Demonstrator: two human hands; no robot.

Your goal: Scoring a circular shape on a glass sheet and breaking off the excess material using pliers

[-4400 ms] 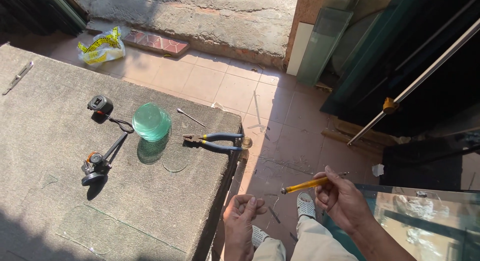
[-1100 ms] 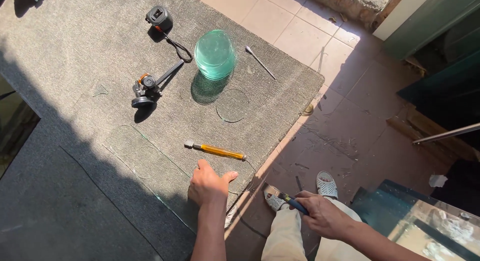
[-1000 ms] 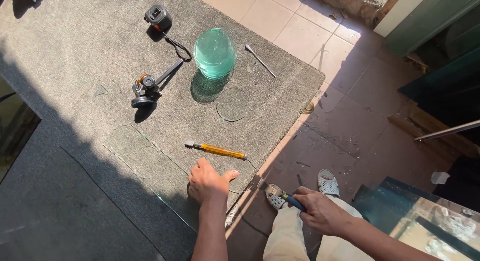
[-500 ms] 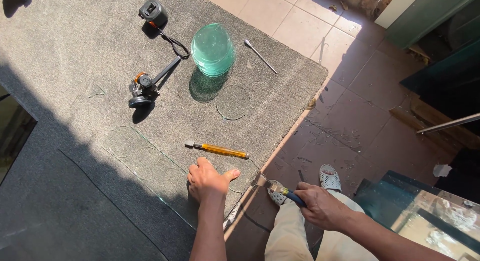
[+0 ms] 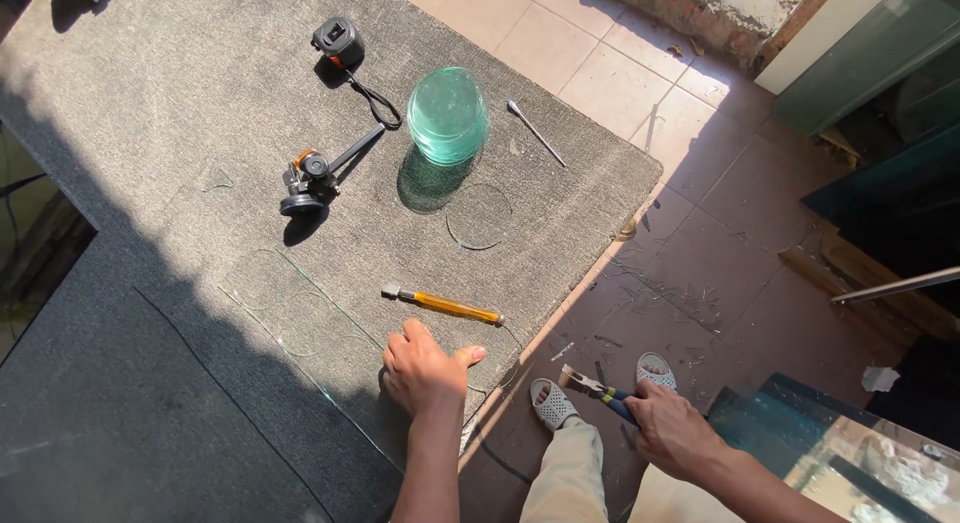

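Pliers sit clamped in our right hand low in the frame, so we should keep our left hand, open and empty, pressing the glass sheet flat on the worktop while nibbling its edge.

Tape measure, stacked glass discs, perhaps a suction-cup cutter.

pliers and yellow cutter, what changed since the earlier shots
The yellow-handled glass cutter left the right hand and now lies on the grey felt-covered table. The blue-handled pliers left the table and are now held in that right hand. The left hand went down flat onto the clear glass sheet. The green stack of glass discs stayed put.
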